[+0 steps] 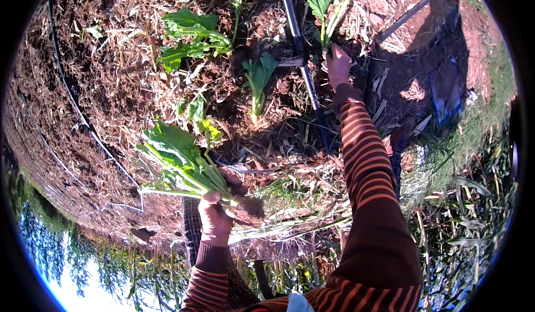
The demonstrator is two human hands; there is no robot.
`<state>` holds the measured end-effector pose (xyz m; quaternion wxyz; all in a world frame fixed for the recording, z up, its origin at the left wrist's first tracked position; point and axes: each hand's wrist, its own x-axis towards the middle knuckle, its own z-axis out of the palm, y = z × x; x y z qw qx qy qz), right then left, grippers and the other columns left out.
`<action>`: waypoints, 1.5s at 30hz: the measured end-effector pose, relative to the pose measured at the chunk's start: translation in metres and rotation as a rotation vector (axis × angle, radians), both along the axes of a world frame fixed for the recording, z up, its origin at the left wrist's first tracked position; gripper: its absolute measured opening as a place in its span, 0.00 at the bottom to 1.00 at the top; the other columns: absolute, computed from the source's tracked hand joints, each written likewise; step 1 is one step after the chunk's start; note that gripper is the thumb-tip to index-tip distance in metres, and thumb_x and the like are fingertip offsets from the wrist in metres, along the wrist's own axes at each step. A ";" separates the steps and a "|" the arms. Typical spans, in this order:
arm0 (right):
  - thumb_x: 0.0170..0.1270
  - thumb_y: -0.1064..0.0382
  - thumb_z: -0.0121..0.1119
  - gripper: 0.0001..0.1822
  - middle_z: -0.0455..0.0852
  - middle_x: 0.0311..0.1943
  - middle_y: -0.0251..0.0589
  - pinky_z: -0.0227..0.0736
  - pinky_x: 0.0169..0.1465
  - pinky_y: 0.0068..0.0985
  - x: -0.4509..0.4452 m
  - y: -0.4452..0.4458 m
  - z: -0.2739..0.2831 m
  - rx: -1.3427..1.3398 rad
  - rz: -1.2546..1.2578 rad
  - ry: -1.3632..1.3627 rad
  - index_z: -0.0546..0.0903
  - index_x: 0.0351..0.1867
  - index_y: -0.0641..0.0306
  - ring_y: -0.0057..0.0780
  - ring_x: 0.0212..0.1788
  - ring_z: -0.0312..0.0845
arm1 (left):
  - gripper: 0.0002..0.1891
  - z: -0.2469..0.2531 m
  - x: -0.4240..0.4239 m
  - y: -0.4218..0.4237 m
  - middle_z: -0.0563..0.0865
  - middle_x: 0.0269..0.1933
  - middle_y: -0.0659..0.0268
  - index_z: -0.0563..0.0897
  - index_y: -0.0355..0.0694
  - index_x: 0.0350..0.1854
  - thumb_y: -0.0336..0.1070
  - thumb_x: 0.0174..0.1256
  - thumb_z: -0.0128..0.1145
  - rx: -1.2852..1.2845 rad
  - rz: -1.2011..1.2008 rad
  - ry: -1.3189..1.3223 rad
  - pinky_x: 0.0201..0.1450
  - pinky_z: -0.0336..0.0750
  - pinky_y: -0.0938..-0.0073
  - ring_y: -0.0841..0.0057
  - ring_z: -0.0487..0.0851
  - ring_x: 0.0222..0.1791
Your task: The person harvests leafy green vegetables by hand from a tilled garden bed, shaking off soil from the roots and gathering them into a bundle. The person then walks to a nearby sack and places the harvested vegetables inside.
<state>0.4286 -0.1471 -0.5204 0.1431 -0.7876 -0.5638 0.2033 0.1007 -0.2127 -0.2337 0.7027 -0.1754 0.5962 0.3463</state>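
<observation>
My left hand (215,218) is closed around the lower stems of a bunch of leafy green plants (179,157). Their leaves point away to the upper left, and dark soil is around the root end beside my fingers. Farther out, my right hand (338,66) grips a leafy plant (334,21) low on its stalks, near ground level; the fingertips are partly hidden. Between the two hands, a smaller leafy plant (257,82) stands upright in the soil. Another plant with broad leaves (194,36) grows to its upper left.
A dark drip irrigation hose (309,82) runs along the bed, left of my right hand. A second thin line (85,122) curves along the left side. Dry straw mulch (129,40) covers reddish soil. A blue-edged sheet (445,94) lies at right, near grass (451,157).
</observation>
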 end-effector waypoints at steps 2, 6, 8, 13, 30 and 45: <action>0.42 0.71 0.58 0.11 0.77 0.27 0.47 0.67 0.33 0.34 0.004 -0.003 0.001 0.000 0.056 0.006 0.72 0.31 0.64 0.47 0.30 0.72 | 0.24 0.001 0.002 0.000 0.76 0.33 0.58 0.69 0.37 0.42 0.38 0.39 0.56 -0.012 -0.014 0.018 0.38 0.73 0.67 0.68 0.75 0.32; 0.44 0.68 0.55 0.11 0.78 0.30 0.45 0.70 0.32 0.33 0.004 0.004 0.002 -0.051 0.126 -0.005 0.73 0.33 0.60 0.45 0.30 0.75 | 0.24 -0.001 0.005 0.001 0.76 0.33 0.58 0.69 0.36 0.42 0.38 0.39 0.57 -0.046 -0.005 0.039 0.38 0.73 0.66 0.68 0.75 0.32; 0.44 0.68 0.56 0.11 0.78 0.29 0.44 0.71 0.31 0.33 0.005 0.006 -0.005 -0.051 0.137 -0.167 0.73 0.33 0.59 0.43 0.29 0.75 | 0.24 -0.001 0.007 0.003 0.76 0.32 0.58 0.69 0.36 0.42 0.39 0.39 0.57 -0.058 -0.027 0.043 0.38 0.73 0.66 0.68 0.75 0.31; 0.49 0.65 0.51 0.10 0.78 0.33 0.39 0.72 0.29 0.32 -0.007 0.009 -0.012 -0.298 0.163 -0.406 0.73 0.36 0.55 0.40 0.27 0.77 | 0.26 0.000 0.011 0.012 0.78 0.33 0.56 0.69 0.35 0.43 0.37 0.35 0.57 -0.065 -0.056 0.039 0.39 0.75 0.66 0.66 0.78 0.33; 0.45 0.67 0.57 0.19 0.77 0.39 0.45 0.71 0.40 0.31 -0.016 -0.015 0.043 -0.155 0.091 -0.188 0.74 0.44 0.58 0.44 0.37 0.74 | 0.25 0.004 0.006 0.006 0.77 0.33 0.56 0.69 0.33 0.44 0.38 0.39 0.56 -0.061 -0.029 0.081 0.37 0.74 0.69 0.69 0.76 0.32; 0.43 0.62 0.60 0.16 0.79 0.30 0.42 0.71 0.36 0.31 0.010 -0.013 0.009 -0.262 0.042 -0.164 0.75 0.37 0.59 0.42 0.33 0.76 | 0.24 0.003 0.008 -0.002 0.78 0.32 0.57 0.70 0.34 0.42 0.39 0.40 0.55 -0.081 -0.072 0.098 0.36 0.76 0.68 0.68 0.77 0.31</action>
